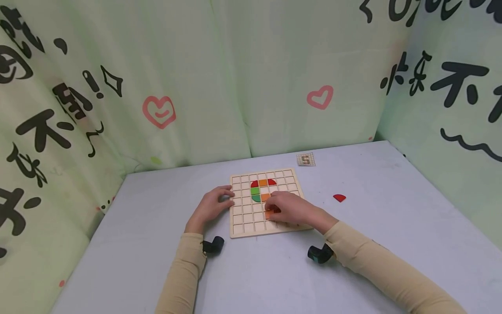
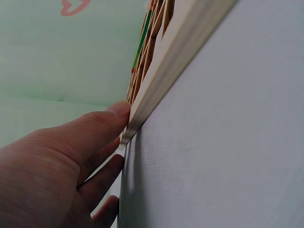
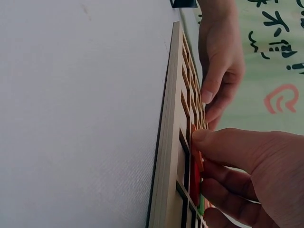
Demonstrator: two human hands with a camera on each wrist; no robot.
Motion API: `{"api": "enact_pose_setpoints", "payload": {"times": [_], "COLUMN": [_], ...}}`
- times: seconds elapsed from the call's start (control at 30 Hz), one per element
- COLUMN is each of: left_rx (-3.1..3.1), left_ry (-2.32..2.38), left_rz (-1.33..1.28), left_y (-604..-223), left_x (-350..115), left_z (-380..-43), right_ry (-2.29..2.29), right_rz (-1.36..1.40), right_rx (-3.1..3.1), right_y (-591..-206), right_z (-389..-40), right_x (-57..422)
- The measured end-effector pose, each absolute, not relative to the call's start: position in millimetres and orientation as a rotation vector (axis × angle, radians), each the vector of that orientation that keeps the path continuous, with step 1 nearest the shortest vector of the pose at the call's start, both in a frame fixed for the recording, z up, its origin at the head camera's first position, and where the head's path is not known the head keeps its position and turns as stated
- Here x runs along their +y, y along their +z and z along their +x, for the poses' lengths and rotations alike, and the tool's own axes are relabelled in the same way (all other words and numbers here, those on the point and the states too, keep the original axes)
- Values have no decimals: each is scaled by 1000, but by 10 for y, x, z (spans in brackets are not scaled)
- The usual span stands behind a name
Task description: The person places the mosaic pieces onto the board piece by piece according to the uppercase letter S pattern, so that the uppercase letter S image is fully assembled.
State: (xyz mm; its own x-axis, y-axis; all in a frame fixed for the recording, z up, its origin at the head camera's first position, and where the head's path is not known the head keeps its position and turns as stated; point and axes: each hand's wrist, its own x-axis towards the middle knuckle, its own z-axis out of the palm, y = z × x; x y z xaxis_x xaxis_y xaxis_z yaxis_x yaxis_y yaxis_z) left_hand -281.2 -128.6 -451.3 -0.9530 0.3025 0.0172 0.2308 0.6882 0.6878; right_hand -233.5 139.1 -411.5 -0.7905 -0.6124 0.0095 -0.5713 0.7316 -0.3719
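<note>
A wooden grid board point(image 1: 243, 218) lies on the table, with red, orange and green tiles in its cells. At the board's left edge is my left hand point(image 1: 213, 204); in the left wrist view its thumb touches the rim and the other fingers spread beside it. Over the lower middle cells, my right hand point(image 1: 292, 208) pinches an orange tile point(image 1: 268, 214) between thumb and fingers. In the right wrist view a red tile point(image 3: 194, 183) sits just beside those fingertips, which partly hide the cells beneath.
One red quarter-round tile point(image 1: 339, 198) lies on the table to the right of the board. Behind the board is a small pattern card point(image 1: 306, 159). A green printed curtain point(image 1: 235, 87) encloses the table's back and sides.
</note>
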Motion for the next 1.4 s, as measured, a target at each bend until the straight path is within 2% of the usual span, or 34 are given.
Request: {"api": "enact_pose_setpoints", "payload": {"times": [0.93,1.17,1.4], "left_rx": [2800,2793,2799], "left_ry": [1127,1130,1119], "left_rz": [454,451,442], "left_y": [-4506,-4500,-4490], "left_x": [-1289,-1279,-1274], "left_z": [-2792,-2786,-2792], "right_ry": [-572,-668,-714], "right_rz": [-1001,-809,-654], "right_rx": [2846,2843,2884], "right_y": [-4158,-4119,-4125], "right_z": [-2328,-2325,-2352], "right_x": [1375,1514,1966]}}
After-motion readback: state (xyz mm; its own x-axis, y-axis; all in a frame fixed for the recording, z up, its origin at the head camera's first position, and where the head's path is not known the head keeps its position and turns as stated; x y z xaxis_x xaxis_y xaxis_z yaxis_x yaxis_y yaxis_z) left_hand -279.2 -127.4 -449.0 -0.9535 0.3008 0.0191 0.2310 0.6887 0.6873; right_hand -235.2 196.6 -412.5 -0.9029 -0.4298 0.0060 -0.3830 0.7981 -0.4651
